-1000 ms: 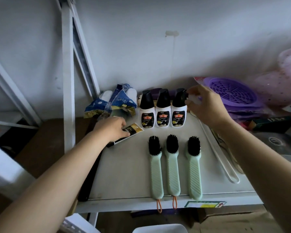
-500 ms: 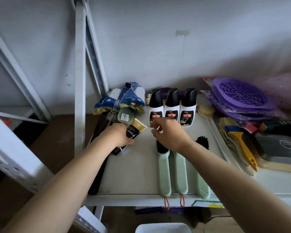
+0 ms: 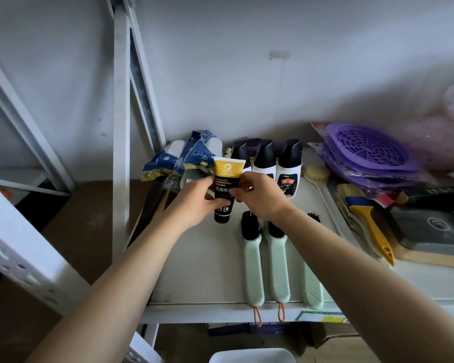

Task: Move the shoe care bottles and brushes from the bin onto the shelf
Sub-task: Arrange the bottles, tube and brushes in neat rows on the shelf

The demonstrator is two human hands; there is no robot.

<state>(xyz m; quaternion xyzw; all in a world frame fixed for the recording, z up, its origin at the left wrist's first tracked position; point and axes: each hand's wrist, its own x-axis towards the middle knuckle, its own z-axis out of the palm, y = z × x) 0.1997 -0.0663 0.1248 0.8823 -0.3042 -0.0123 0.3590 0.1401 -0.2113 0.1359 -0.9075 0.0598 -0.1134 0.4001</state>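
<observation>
A black and yellow leather cream tube (image 3: 225,179) stands upright above the shelf (image 3: 202,271), cap end down, with my left hand (image 3: 194,203) and my right hand (image 3: 260,197) both gripping its middle. Behind it three white bottles with black caps (image 3: 266,158) stand in a row at the back of the shelf. Three mint-green brushes with black bristles (image 3: 278,268) lie side by side near the front edge, partly hidden by my right forearm. The rim of a white bin (image 3: 252,356) shows at the bottom.
Blue and gold packets (image 3: 184,158) lie at the back left by the metal upright (image 3: 121,127). Purple strainers in plastic (image 3: 367,150), a yellow-handled brush (image 3: 370,221) and a dark box (image 3: 430,229) crowd the right of the shelf.
My left hand lifted the tube from lying flat to upright, and my right hand came over from the bottles to grip it too. The camera shifted slightly.
</observation>
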